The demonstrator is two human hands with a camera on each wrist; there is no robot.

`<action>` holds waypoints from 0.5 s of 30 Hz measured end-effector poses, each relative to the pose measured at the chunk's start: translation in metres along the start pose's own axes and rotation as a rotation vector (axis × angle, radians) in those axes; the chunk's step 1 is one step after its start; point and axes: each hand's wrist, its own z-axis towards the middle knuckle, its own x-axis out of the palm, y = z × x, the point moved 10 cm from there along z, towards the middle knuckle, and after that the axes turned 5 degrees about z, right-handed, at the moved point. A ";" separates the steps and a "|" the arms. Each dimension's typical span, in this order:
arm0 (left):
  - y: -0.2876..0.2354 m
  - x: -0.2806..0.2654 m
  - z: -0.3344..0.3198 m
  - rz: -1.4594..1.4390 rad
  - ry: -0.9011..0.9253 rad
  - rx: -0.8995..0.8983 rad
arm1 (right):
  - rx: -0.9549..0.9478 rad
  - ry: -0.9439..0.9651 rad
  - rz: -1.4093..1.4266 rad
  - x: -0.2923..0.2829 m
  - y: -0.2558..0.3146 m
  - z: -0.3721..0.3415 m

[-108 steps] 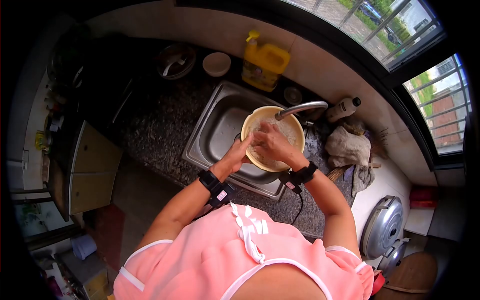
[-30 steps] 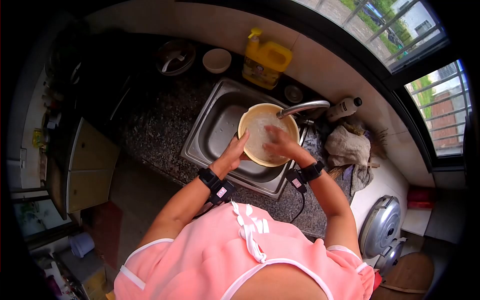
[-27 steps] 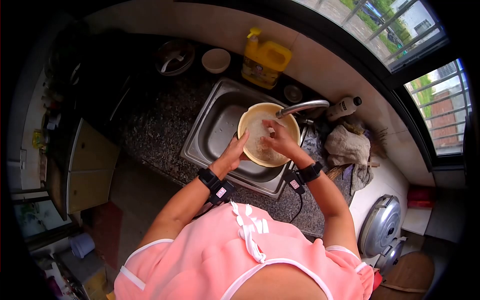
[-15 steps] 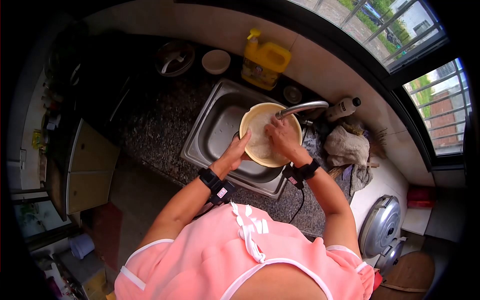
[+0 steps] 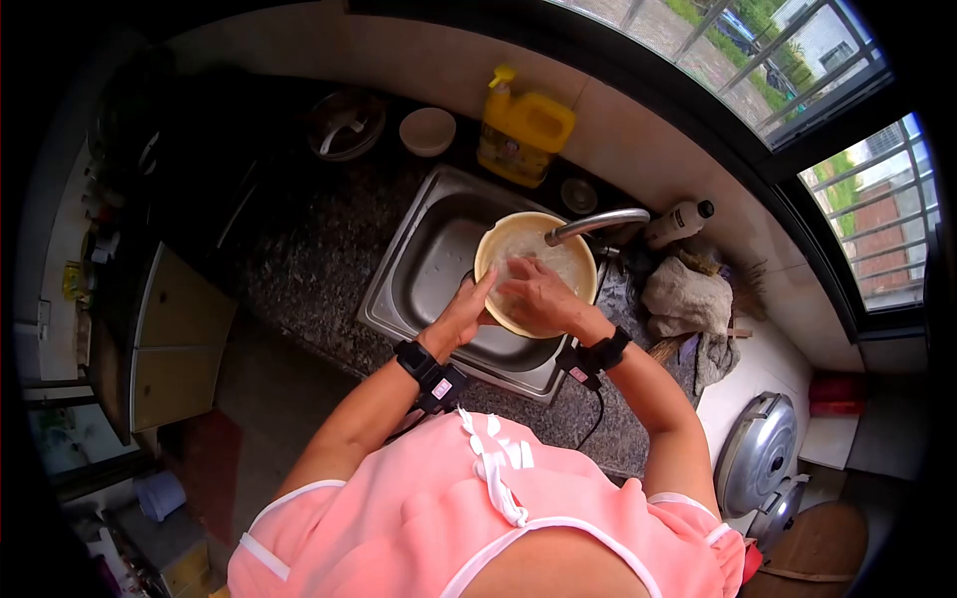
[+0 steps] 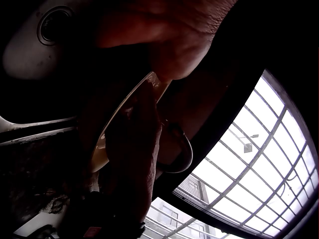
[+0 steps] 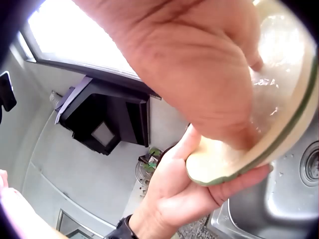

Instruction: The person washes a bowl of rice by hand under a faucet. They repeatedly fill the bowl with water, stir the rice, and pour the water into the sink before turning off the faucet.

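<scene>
A pale yellow bowl (image 5: 584, 261) with a green stripe under its rim (image 7: 286, 132) hangs tilted over the sink, below the tap. It contains cloudy water and whitish grains that look like rice. My left hand (image 5: 465, 311) grips the bowl's near-left side, thumb at the rim and fingers underneath, as the right wrist view shows of that hand (image 7: 174, 191). Inside the bowl is my right hand (image 5: 545, 299), loosely bent fingers dipping into the water. In the dark left wrist view, the bowl's edge (image 6: 100, 160) shows between both hands.
The steel sink (image 5: 419, 254) is set in a speckled counter (image 5: 309, 239). A curved tap (image 5: 603, 221) reaches over the bowl. Behind stand a yellow jug (image 5: 523, 135), a small bowl (image 5: 428, 132) and a white bottle (image 5: 680, 223). Grey cloths (image 5: 688, 297) lie to the right.
Within the bowl my right hand has swept from the tap side toward the left rim, its fingers spreading over the grains. My left hand keeps its grip on the bowl.
</scene>
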 end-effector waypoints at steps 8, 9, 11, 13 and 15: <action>-0.004 -0.004 -0.002 0.021 0.001 -0.001 | 0.121 -0.217 -0.109 -0.044 -0.028 -0.007; -0.005 -0.003 -0.003 0.025 -0.001 -0.001 | 0.180 -0.211 -0.065 -0.043 -0.037 -0.009; -0.006 -0.003 -0.005 0.030 -0.011 0.004 | 0.298 -0.199 0.023 -0.036 -0.057 -0.015; -0.009 -0.003 -0.005 0.028 -0.027 0.019 | 0.386 -0.103 0.106 -0.018 -0.073 -0.019; -0.010 -0.002 -0.003 0.028 -0.026 0.022 | 0.404 -0.081 0.089 -0.007 -0.076 -0.023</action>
